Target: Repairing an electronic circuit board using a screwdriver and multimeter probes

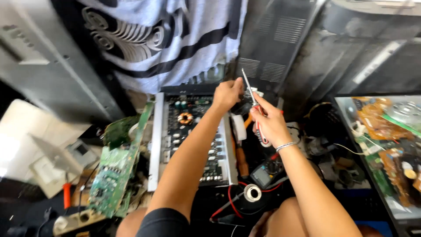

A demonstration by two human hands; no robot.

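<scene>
Left hand (226,94) grip closed at far edge of open amplifier chassis (189,138), contents hidden. Right hand (269,123) grip clamped on screwdriver (253,103), just right of chassis.

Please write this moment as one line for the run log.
left hand: at far edge of open amplifier chassis | right hand: holds screwdriver, tip up | nearby: multimeter, solder spool
</scene>
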